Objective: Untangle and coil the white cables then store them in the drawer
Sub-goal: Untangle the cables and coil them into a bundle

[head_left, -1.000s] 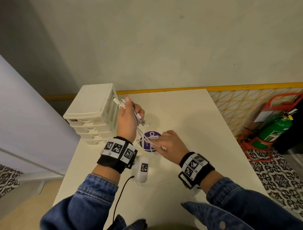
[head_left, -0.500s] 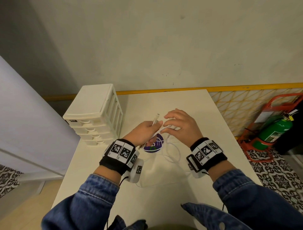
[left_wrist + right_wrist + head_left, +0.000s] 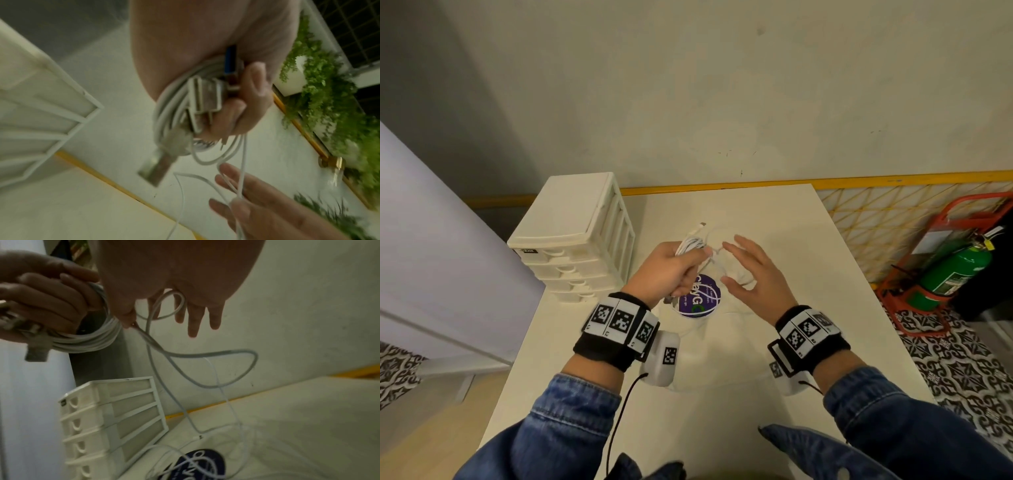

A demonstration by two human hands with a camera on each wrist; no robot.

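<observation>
My left hand (image 3: 671, 270) grips a coil of white cable (image 3: 690, 244) with its plugs, held above the table (image 3: 808, 240). The left wrist view shows the coil (image 3: 168, 104) and metal USB plugs under my curled fingers (image 3: 242, 100). My right hand (image 3: 753, 270) is just right of it, fingers straight and spread. In the right wrist view a loose strand (image 3: 205, 353) from the coil (image 3: 92, 340) loops over those fingers (image 3: 193, 318) and hangs to the table. A thinner white cable (image 3: 232, 426) lies loose on the table. The white drawer unit (image 3: 571, 236) stands at the table's back left, drawers closed.
A round purple disc (image 3: 698, 298) lies on the table beneath my hands, with cable across it (image 3: 203, 465). A green fire extinguisher (image 3: 955, 270) in a red stand sits on the floor to the right. The wall runs behind the table.
My left hand came down from beside the drawer unit with the coil. My right hand rose from the purple disc, spread its fingers and now sits beside the coil.
</observation>
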